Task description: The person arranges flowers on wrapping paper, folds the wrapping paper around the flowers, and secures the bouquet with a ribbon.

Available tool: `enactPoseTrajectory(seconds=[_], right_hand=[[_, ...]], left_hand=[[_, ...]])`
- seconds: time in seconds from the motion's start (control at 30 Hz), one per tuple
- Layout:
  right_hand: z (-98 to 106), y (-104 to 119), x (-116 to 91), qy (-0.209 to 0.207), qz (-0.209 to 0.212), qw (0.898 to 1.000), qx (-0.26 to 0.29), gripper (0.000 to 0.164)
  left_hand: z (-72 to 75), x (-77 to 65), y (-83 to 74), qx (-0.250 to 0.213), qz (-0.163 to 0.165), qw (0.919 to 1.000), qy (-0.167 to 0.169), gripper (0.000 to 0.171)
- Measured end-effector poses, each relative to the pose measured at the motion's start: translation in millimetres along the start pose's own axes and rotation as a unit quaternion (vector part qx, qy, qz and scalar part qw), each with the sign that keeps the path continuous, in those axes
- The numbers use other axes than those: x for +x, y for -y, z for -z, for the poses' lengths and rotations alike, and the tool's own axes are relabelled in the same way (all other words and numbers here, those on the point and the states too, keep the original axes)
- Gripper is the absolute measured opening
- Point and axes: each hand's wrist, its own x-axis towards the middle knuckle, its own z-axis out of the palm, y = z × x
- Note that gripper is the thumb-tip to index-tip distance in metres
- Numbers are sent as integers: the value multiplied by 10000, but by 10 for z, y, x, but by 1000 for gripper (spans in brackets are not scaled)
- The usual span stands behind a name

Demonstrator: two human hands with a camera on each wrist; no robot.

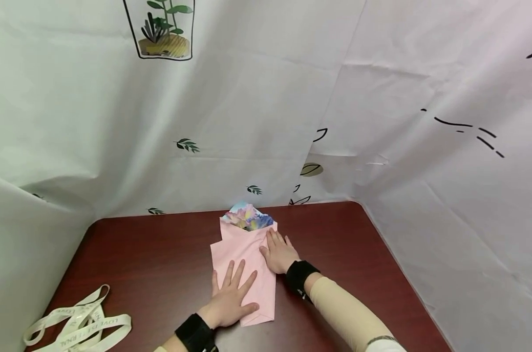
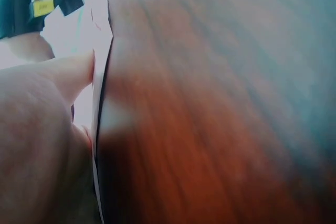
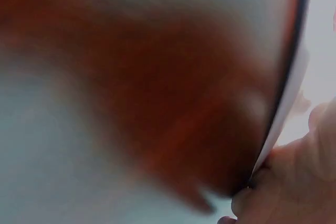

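Observation:
A sheet of pink paper [image 1: 235,247] lies folded on the table, and a flower-printed piece [image 1: 248,217] with pink, purple and blue blooms sticks out of its far end. My left hand [image 1: 230,300] rests on the near part of the paper with its fingers spread. Farther up, my right hand [image 1: 279,254] presses on the paper's right edge with straight fingers. The left wrist view shows the thumb side of the left hand [image 2: 37,114] against the thin paper edge [image 2: 102,51]. In the right wrist view, the right hand [image 3: 299,171] is at the lower right.
A loose heap of white ribbon [image 1: 92,327] with printed lettering lies at the near left of the dark red-brown table [image 1: 160,264]. White cloth [image 1: 257,107] with leaf and plant drawings hangs behind the table and along its sides.

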Motion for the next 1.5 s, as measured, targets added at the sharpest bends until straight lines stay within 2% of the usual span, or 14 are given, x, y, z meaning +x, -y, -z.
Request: enactPoseTrajectory(seconds=[0.17, 0.27, 0.47, 0.57, 0.63, 0.73, 0.9, 1.03, 1.23, 1.33, 1.4, 1.5], right_hand=[[111, 23, 80, -298, -533, 9980, 151, 70], [206, 34, 72, -289, -839, 9959, 186, 69], [242, -41, 118, -86, -710, 9950, 693, 69], [161, -154, 73, -280, -461, 9934, 1017, 72], [111, -181, -44, -427, -240, 9932, 1052, 73], [79, -75, -379, -452, 215, 9938, 992, 73], [107, 245, -1094, 350, 1037, 9904, 839, 70], [93, 373, -1437, 640, 1300, 9880, 539, 70], [56, 363, -1550, 664, 1318, 9880, 459, 72], [15, 360, -1550, 639, 1275, 9889, 413, 73], [-7, 371, -1557, 617, 1241, 9897, 352, 73], [-19, 383, -1575, 571, 1235, 9903, 300, 73]], left_hand=[[-4, -2, 1, 23, -3, 10000, 43, 84], [-11, -15, -17, 30, -78, 10000, 33, 85], [35, -57, -24, -40, -57, 10000, -16, 84], [51, -68, -37, -148, -80, 9999, 8, 84], [51, -73, -44, -196, -58, 9998, 29, 85], [40, -74, -39, -212, -21, 9998, 40, 85], [9, -43, -18, -60, -2, 10000, -29, 86], [0, -13, -3, 37, -5, 10000, -74, 85], [13, 6, 48, -33, 46, 10000, 65, 86], [25, -36, 46, -1, -30, 10000, -50, 85], [15, -85, 23, 236, -293, 9988, -309, 80], [2, -182, -30, 677, -955, 9913, -610, 71]])
